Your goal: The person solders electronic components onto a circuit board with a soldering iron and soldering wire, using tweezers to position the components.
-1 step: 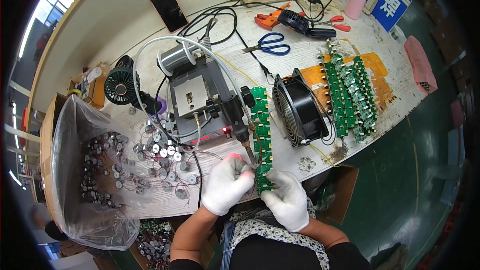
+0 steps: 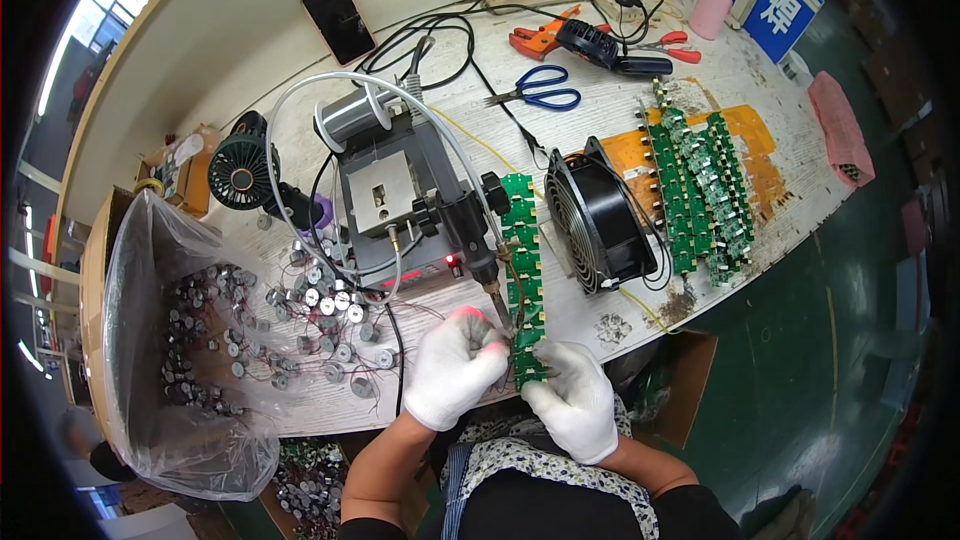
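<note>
Whitish wood bench (image 2: pixel 615 105). Grey-black box-shaped metal soldering machine (image 2: pixel 380 190) left of long green circuit-board strip (image 2: pixel 532 290); strip's axis runs away from wearer, near end between hands. White-gloved left hand (image 2: pixel 455 365) bunched, just left; contents hidden. White-gloved right hand (image 2: pixel 575 400) nearer, curled at right edge; pinch unclear.

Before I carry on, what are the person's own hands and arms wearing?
The left hand and right hand each wear a plain white glove ending around the wrist. A red tint shows on the left one's fingertips, perhaps from light. Both forearms are bare below black sleeves. No markings show on the gloves.
</note>
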The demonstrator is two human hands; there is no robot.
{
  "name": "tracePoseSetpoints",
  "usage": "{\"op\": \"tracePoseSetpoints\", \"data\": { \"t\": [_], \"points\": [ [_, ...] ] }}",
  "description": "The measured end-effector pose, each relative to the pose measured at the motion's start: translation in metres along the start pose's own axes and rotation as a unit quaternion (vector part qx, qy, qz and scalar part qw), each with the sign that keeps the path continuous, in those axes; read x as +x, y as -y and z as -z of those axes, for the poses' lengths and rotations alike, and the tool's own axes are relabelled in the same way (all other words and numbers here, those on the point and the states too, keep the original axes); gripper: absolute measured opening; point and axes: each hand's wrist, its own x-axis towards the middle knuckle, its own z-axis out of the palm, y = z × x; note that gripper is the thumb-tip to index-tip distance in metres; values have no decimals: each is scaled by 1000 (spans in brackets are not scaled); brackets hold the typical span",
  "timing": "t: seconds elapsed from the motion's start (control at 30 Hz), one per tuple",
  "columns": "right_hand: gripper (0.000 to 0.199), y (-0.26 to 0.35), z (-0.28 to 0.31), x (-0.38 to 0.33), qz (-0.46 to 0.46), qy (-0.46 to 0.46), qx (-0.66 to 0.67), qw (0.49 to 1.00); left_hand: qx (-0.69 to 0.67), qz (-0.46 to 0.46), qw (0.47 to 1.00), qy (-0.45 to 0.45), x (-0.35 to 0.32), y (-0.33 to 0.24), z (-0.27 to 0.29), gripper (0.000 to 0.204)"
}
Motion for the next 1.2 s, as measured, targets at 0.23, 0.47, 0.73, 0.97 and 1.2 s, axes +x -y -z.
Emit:
{"op": "tracePoseSetpoints", "data": {
  "t": [0.23, 0.47, 0.73, 0.97, 1.2],
  "points": [
    [43, -4, -1, 0, 20, -13, 4, 1000, -10, -4, 1000, -4, 0, 4, 0, 10],
    [44, -2, 0, -1, 3, 2, 9, 1000, -38, 7, 999, -5, -2, 0, -1, 9],
    [45, -2, 0, -1, 11, 1, 27, 1000, -62, 4, 998, -9, -5, -3, -4, 8],
    [45, -9, 0, -3, -34, 2, 52, 998, -19, 6, 1000, -18, -4, -2, -5, 8],
    [41, 9, -5, 2, -103, 15, 201, 974, -122, 35, 992, 15, -5, 8, 0, 7]
  ]
}}
